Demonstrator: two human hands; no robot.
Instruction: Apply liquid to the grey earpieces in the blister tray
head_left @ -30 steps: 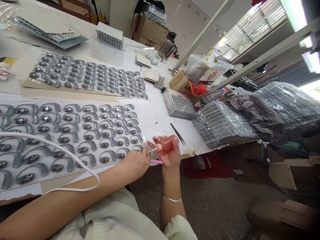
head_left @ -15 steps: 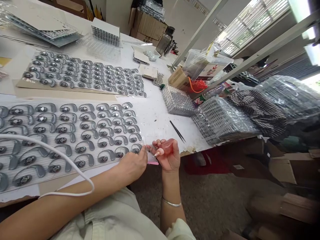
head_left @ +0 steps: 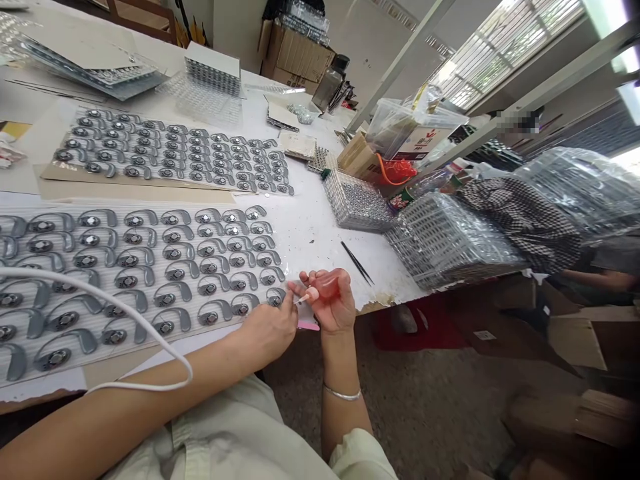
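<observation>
My right hand is wrapped round a translucent reddish squeeze bottle, whose pale nozzle points left. My left hand has thumb and forefinger pressed together just left of the nozzle tip; what lies between them is too small to make out. Both hands are at the front edge of the table, by the right end of a white ribbed sheet. Rows of grey hook-shaped pieces with round dark parts lie on it, and the nearest grey piece is beside my left fingertips. A pink strip shows below the hands.
Black tweezers lie right of my hands. A second sheet of grey pieces is behind the first. Stacked clear trays and a plastic bin stand on the right. A white cable loops over my left forearm.
The squeeze bottle has shifted slightly left and up in my right hand, its nozzle closer to my left fingertips. My left hand keeps its pinch. The view has shifted slightly.
</observation>
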